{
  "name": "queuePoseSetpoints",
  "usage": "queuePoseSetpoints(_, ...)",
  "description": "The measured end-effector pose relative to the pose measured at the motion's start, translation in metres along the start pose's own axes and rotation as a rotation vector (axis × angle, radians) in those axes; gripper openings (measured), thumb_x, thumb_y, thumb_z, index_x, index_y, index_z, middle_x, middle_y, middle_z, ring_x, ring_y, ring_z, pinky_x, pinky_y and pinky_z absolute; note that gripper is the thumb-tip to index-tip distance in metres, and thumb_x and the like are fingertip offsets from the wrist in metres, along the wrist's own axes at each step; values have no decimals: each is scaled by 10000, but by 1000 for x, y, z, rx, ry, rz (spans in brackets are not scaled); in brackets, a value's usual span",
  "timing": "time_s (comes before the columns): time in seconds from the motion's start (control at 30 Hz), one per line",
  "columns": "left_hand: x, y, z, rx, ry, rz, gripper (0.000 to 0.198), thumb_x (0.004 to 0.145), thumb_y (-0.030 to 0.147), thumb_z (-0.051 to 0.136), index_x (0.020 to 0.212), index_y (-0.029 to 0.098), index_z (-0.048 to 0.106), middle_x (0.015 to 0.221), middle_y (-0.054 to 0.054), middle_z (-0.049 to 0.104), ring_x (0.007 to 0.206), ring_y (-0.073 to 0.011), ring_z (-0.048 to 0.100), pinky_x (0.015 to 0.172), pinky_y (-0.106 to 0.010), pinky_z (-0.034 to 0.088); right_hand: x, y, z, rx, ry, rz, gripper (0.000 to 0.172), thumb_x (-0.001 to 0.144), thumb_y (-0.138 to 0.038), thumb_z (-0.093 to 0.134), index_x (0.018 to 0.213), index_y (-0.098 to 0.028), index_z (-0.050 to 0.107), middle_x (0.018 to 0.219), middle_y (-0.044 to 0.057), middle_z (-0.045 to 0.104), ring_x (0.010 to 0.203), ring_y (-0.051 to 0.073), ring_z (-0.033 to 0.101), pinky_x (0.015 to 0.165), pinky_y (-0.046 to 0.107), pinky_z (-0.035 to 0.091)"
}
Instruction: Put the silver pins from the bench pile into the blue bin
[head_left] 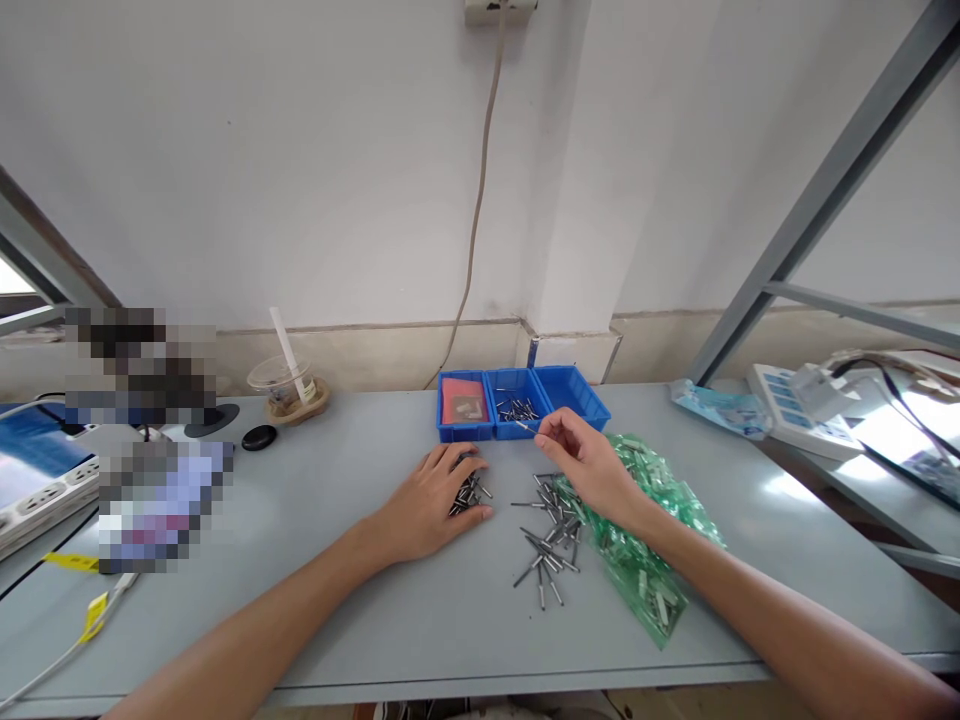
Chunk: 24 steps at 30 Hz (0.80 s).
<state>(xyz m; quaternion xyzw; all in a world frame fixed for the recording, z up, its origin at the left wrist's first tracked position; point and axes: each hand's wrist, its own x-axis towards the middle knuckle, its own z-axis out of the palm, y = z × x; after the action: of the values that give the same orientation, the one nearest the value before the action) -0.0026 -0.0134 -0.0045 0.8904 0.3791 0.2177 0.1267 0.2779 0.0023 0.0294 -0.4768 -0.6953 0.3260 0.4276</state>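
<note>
My left hand [439,500] rests on the grey table [420,620], its fingers curled over a small bunch of metal pins [471,492]. My right hand [589,462] is raised a little and pinches one thin metal pin [526,427] between thumb and forefinger, just in front of the blue tray [521,402]. The tray has three compartments: a red card in the left one, several pins in the middle one, the right one looks bare. A loose pile of pins [551,530] lies between my hands. A green plastic bag [645,540] of parts lies under my right wrist.
A clear cup with a white stick [289,380] and a black oval object [259,437] stand at the back left. A power strip [45,495] lies at the far left. A cable [480,190] hangs down the wall. A white device [795,405] sits at right by a metal frame [825,180].
</note>
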Motion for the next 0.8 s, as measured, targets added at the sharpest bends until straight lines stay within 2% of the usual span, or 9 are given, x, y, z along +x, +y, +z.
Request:
queuePoseSetpoints(0.17,0,1,0,-5,10,8,473,1032,515,613,1437,282,542,1500,-117,507,1386,-325,495,1159,-538,459,1,-10,-4,537,-194,286,359,964,-585,651,899,-233,620,804,-5,516,608,132,400,587,308,366)
queuePoseSetpoints(0.27,0,1,0,-3,1,-3,475,1034,513,613,1442,282,538,1508,-116,503,1399,-324,484,1165,-541,454,1,-14,-6,699,-228,356,336,930,-529,731,870,-220,614,798,-11,479,611,123,377,586,302,361)
queuePoseSetpoints(0.37,0,1,0,-2,-4,-7,474,1038,514,606,1446,284,533,1511,-112,500,1404,-322,479,1167,-542,453,2,-13,-7,736,-221,361,328,934,-516,734,874,-214,619,815,-6,472,619,124,369,583,301,360)
queuePoseSetpoints(0.47,0,1,0,-6,2,5,471,1040,513,602,1445,282,534,1509,-113,501,1398,-322,486,1164,-539,458,3,-8,-5,601,-174,306,340,949,-556,691,884,-231,613,838,-2,508,618,132,376,585,309,362)
queuePoseSetpoints(0.57,0,1,0,-3,-2,3,469,1039,514,603,1438,276,537,1512,-113,497,1389,-324,491,1156,-539,465,3,-1,-2,262,-47,138,317,962,-572,657,915,-262,609,788,-11,512,638,162,409,595,316,353)
queuePoseSetpoints(0.67,0,1,0,2,2,5,465,1039,514,604,1437,283,534,1513,-111,497,1387,-324,490,1156,-542,462,1,2,-2,-97,81,-59,211,982,-485,640,955,-277,612,813,18,573,701,204,483,656,349,393)
queuePoseSetpoints(0.8,0,1,-1,8,2,8,460,1041,502,605,1441,287,526,1512,-107,496,1384,-320,491,1158,-538,458,-3,-2,-5,-335,81,-223,67,1005,-332,584,972,-279,609,962,55,624,742,208,523,716,369,410)
